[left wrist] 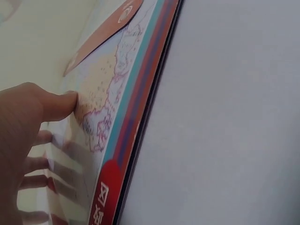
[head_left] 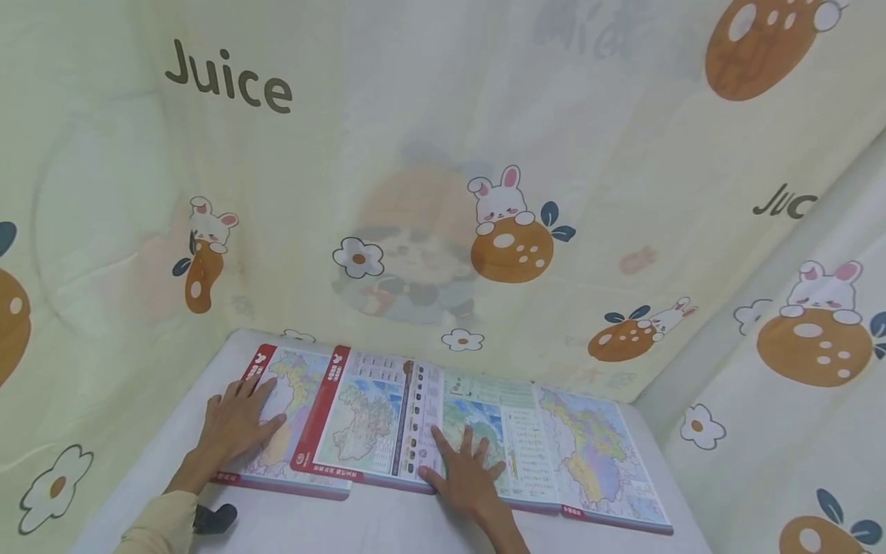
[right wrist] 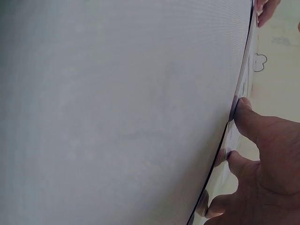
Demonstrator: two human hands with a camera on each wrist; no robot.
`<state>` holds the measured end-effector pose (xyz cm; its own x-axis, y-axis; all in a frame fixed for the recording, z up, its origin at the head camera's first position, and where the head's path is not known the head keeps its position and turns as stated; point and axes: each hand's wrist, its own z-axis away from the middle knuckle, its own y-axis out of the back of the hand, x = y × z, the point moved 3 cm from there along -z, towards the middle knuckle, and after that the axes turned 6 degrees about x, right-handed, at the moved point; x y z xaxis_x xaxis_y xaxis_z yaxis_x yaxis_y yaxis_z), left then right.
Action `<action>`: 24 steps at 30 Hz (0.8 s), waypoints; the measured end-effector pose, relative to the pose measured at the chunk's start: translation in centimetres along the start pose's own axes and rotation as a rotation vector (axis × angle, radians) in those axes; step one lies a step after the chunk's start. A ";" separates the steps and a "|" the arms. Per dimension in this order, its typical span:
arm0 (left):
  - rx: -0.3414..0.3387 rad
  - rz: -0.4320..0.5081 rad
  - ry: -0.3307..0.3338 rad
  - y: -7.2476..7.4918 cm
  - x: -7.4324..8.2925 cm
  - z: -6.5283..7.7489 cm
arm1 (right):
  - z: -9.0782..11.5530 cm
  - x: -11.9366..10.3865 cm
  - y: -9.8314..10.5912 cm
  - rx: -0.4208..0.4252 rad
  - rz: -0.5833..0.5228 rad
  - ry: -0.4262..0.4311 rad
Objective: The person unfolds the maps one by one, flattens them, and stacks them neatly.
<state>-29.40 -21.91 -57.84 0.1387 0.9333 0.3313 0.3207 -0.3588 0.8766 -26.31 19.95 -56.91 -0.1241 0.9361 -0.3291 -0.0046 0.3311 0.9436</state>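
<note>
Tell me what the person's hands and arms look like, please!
The left hand and right hand wear no gloves. Behind the left one is a pale beige sleeve, with a small black thing beside it that I can't name. No sleeve shows on the right arm.

Curtain (head_left: 415, 92) behind the desk's far edge: cream, printed with orange-brown fruit, navy leaves, white rabbits with pink ears, white brown-centred flowers, dark grey lettering. Desk (head_left: 332, 527): plain white. Map nearest desk's left edge (head_left: 278, 455): yellow, purple and orange patches; red band, near border striped teal, violet, rust. Next map (head_left: 363, 431): bold red band, pale land, blue sea. Middle map (head_left: 477, 415): green land, blue sea. Map toward desk's right edge (head_left: 595, 446): pastel patchwork. Sleeve (head_left: 155, 523) by near left corner: pale beige.
</note>
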 end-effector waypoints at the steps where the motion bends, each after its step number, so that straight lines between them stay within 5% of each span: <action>1: 0.007 -0.002 -0.006 0.1 0.0 0.2 | 0.0 0.0 0.0 0.001 0.000 0.001; 24: 0.052 -0.013 -0.065 1.1 0.5 5.3 | -0.1 -0.8 0.7 0.000 0.028 0.018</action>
<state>-24.00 -21.97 -58.55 0.1944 0.9354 0.2953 0.3709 -0.3488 0.8607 -26.29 19.48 -55.99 -0.1419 0.9426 -0.3021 -0.0008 0.3051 0.9523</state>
